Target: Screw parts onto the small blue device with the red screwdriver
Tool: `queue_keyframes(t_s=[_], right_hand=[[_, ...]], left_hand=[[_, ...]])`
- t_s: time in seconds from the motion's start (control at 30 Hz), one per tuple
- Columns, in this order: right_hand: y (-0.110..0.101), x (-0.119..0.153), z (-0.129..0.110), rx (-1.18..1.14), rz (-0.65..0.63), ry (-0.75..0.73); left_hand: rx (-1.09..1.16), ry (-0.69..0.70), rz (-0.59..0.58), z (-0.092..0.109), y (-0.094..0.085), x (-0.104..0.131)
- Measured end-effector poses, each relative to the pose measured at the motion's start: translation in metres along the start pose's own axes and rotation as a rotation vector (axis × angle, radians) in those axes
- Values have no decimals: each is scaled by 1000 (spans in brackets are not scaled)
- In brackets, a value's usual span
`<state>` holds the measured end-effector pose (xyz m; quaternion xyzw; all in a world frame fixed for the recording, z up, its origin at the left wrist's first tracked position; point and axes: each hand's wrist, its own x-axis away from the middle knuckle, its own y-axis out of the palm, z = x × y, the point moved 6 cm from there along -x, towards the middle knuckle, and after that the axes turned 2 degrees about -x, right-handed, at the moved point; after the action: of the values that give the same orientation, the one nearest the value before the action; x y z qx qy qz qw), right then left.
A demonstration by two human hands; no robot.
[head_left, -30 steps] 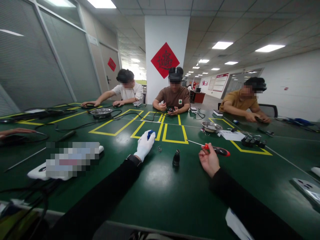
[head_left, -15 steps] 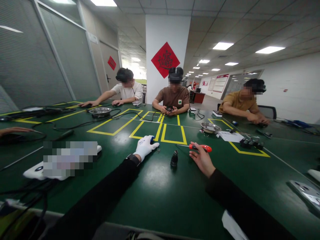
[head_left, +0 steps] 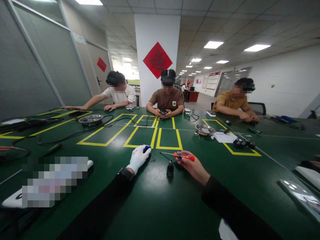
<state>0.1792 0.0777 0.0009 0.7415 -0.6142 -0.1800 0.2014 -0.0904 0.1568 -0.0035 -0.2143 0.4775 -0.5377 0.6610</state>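
My left hand, in a white glove, rests on the table with its fingers closed round a small blue object, mostly hidden by the glove. Several small screws lie loose just right of it. My bare right hand grips a screwdriver by its red and black handle. The shaft points left, nearly level, its tip above or near the screws. Between my hands a black tapered part with a metal tip stands upright, apart from both.
Yellow tape outlines mark the green table. Metal bowls, a paper sheet and black parts lie farther off. A pale device is at left, a phone-like slab at right. Three people sit opposite.
The view has swung slightly right. My right hand has brought the screwdriver left, its tip passing beyond the black part towards the screws. My left thumb, stretched out before, is now tucked in.
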Motion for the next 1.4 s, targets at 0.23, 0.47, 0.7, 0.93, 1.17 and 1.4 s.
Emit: queue_keyframes(t_s=[0.23, 0.47, 0.7, 0.93, 1.17, 1.4], right_hand=[[16, 11, 1, 55, -158, 91], [16, 10, 6, 58, -159, 136], [12, 5, 6, -75, -64, 166], [2, 4, 6, -194, 38, 153], [-4, 7, 4, -227, 116, 134], [-9, 3, 9, -270, 139, 132]], left_hand=[[8, -13, 8, 0, 0, -6], [7, 55, -22, 4, -2, -3], [38, 76, -24, 9, -3, -1], [236, 117, 76, 25, -10, 4], [347, 237, 4, 51, -17, 13], [302, 180, -33, 45, -15, 10]])
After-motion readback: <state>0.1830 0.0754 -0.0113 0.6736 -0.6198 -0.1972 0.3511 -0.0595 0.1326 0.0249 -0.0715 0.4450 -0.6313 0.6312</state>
